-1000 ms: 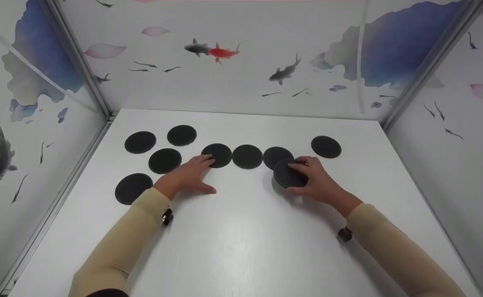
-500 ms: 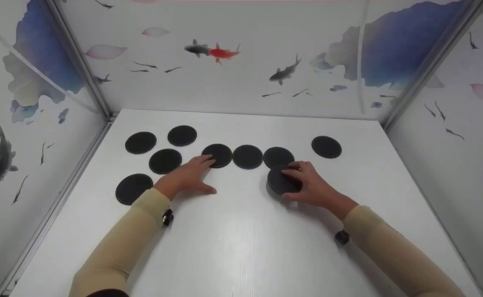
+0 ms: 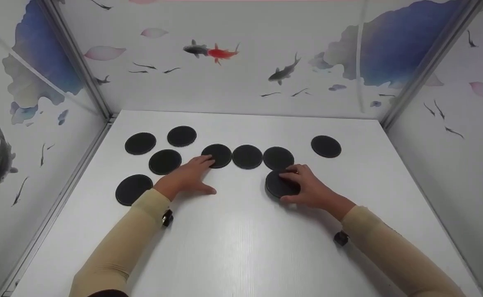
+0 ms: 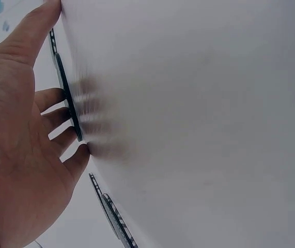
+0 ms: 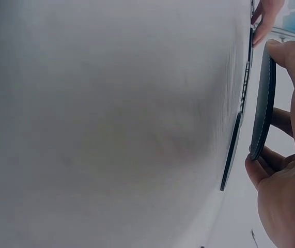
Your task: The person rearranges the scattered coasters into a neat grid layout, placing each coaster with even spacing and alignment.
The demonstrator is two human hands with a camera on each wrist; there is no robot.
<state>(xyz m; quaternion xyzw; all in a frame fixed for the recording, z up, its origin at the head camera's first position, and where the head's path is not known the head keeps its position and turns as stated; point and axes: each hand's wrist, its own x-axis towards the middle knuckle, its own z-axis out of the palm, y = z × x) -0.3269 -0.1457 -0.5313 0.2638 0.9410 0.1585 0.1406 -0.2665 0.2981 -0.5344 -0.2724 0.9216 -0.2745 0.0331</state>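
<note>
Three round black coasters lie edge to edge in a row: a left coaster (image 3: 221, 153), a middle coaster (image 3: 247, 156) and a right coaster (image 3: 278, 157). My left hand (image 3: 187, 175) rests its fingertips on the left coaster, thumb spread away from it. My right hand (image 3: 313, 187) grips another black coaster (image 3: 278, 185) by its edge, in front of the row's right end. In the right wrist view this held coaster (image 5: 263, 103), with a stitched rim, is raised off the table between thumb and fingers. The hand covers its right side in the head view.
Several more black coasters lie on the white table (image 3: 225, 247): a group at the left, including a far-left coaster (image 3: 140, 143) and a near-left coaster (image 3: 132, 189), and a lone coaster (image 3: 326, 146) at the back right. Printed wall panels (image 3: 233, 86) enclose three sides.
My right hand has carried its coaster a little left and nearer to me, uncovering more of the row's right coaster. The left hand has stayed in place.
</note>
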